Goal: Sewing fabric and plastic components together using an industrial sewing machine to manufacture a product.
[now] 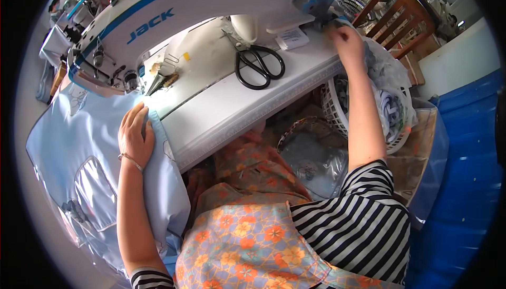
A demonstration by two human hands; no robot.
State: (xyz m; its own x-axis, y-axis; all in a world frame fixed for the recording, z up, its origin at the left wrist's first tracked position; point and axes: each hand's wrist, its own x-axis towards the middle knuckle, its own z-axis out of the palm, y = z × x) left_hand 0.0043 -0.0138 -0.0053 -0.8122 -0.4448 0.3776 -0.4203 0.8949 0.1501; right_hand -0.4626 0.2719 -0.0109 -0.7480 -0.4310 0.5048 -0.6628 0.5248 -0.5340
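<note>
My left hand (137, 135) lies flat with its fingers stretched out on a light blue, shiny fabric piece (100, 125). Its fingertips rest close to the needle end of a white and blue sewing machine (211, 4). The fabric has a pocket-like clear patch (95, 191) and printed figures, and hangs over the table's left side. Out at the far right end of the machine, by its handwheel side, is my right hand (349, 46). Its fingers are bent and smeared, so whatever they touch or hold cannot be made out.
Black-handled scissors (258, 67) lie on the white machine table (211, 112), beside a small white label stack (292, 39). A white plastic basket (334, 109) with fabric and clear plastic stands below right. Beyond are a wooden chair (392, 17) and blue sheeting (464, 157).
</note>
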